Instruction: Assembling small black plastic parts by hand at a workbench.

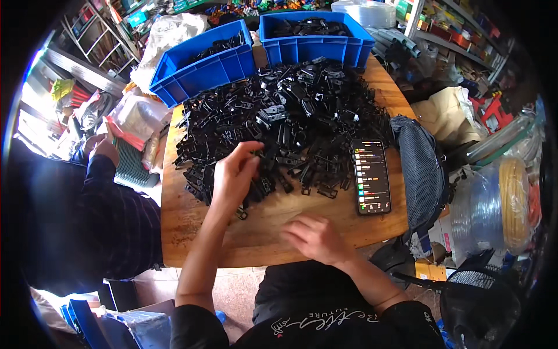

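Black parts [283, 125] lay heaped across the wooden table [256, 247]; the left hand [235, 173] curled over their near edge, the right hand [317, 237] bent nearer the body; whether either pinched anything was unclear.

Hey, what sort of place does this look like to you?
Probably a small workshop or parts store: a heap of black parts covers much of a wooden table, blue bins at its far end hold more black pieces, and a yellow coil sits off to the right.
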The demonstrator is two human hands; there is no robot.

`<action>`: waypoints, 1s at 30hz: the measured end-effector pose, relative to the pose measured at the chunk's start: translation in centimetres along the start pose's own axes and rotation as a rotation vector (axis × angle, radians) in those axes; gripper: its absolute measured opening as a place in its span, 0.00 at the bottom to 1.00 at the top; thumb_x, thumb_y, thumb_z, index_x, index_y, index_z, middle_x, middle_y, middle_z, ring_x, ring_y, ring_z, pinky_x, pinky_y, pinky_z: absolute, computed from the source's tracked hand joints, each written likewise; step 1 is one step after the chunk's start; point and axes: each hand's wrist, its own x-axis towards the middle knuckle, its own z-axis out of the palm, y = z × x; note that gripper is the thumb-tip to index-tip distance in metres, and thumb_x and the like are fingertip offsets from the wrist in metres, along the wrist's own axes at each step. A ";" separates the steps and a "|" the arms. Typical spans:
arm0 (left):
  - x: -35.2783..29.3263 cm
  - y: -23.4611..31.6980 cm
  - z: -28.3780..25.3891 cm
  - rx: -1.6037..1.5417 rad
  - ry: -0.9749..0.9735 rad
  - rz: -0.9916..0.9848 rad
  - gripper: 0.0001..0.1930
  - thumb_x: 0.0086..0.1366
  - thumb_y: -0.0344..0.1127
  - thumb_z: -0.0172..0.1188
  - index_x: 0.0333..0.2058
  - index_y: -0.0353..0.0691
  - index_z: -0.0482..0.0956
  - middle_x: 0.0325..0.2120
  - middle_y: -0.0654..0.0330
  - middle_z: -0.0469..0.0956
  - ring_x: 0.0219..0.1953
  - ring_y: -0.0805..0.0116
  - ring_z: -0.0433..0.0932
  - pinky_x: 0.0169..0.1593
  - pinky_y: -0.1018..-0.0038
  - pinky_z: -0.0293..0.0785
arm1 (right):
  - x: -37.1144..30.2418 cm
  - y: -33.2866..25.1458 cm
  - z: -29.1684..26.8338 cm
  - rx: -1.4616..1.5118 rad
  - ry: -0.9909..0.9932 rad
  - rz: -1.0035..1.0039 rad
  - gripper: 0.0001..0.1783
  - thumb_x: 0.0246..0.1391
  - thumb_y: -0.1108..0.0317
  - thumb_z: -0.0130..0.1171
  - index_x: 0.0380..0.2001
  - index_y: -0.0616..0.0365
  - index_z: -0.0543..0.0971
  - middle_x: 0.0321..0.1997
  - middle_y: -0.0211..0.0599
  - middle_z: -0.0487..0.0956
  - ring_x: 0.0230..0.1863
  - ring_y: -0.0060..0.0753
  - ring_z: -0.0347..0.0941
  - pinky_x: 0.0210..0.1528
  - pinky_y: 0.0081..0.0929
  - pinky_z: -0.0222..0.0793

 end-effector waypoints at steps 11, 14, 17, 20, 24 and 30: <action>-4.8 -1.0 1.9 -1.237 -0.642 -0.452 0.09 0.63 0.28 0.46 0.40 0.34 0.70 0.28 0.48 0.77 0.25 0.64 0.77 0.30 0.76 0.74 | 2.8 -0.4 -3.8 0.720 0.213 0.393 0.17 0.53 0.67 0.58 0.44 0.63 0.71 0.37 0.32 0.74 0.36 0.15 0.67 0.39 0.15 0.66; -5.0 -0.8 2.2 -1.205 -0.553 -0.475 0.10 0.64 0.32 0.47 0.40 0.33 0.70 0.29 0.49 0.76 0.25 0.63 0.78 0.30 0.75 0.74 | 2.6 -0.5 -3.3 0.735 0.286 0.477 0.14 0.52 0.68 0.59 0.40 0.63 0.73 0.33 0.31 0.74 0.31 0.15 0.68 0.35 0.14 0.66; -5.0 -1.3 2.3 -1.200 -0.500 -0.455 0.15 0.64 0.38 0.49 0.42 0.31 0.69 0.32 0.52 0.75 0.28 0.63 0.78 0.34 0.73 0.74 | 2.1 0.0 -2.9 0.781 0.373 0.568 0.13 0.51 0.68 0.60 0.38 0.63 0.73 0.27 0.28 0.74 0.28 0.13 0.68 0.32 0.11 0.65; -5.3 -0.7 2.5 -1.046 -0.506 -0.325 0.17 0.61 0.33 0.53 0.47 0.31 0.68 0.33 0.56 0.75 0.32 0.66 0.77 0.38 0.73 0.73 | 2.2 -0.2 -2.9 0.799 0.396 0.620 0.11 0.51 0.69 0.60 0.36 0.61 0.74 0.23 0.26 0.72 0.25 0.14 0.67 0.29 0.11 0.63; -5.5 -1.0 2.8 -1.093 -0.502 -0.357 0.16 0.61 0.30 0.54 0.46 0.31 0.69 0.33 0.55 0.75 0.32 0.68 0.77 0.38 0.74 0.73 | 2.2 -0.3 -2.7 0.823 0.384 0.609 0.12 0.53 0.65 0.59 0.37 0.62 0.74 0.23 0.26 0.73 0.25 0.14 0.67 0.30 0.12 0.64; -5.5 -0.9 2.8 -1.102 -0.505 -0.391 0.14 0.62 0.30 0.52 0.46 0.32 0.69 0.34 0.55 0.75 0.32 0.69 0.77 0.37 0.74 0.73 | 1.6 0.3 -2.5 0.823 0.347 0.615 0.23 0.59 0.52 0.47 0.39 0.65 0.74 0.27 0.30 0.75 0.26 0.17 0.70 0.29 0.16 0.67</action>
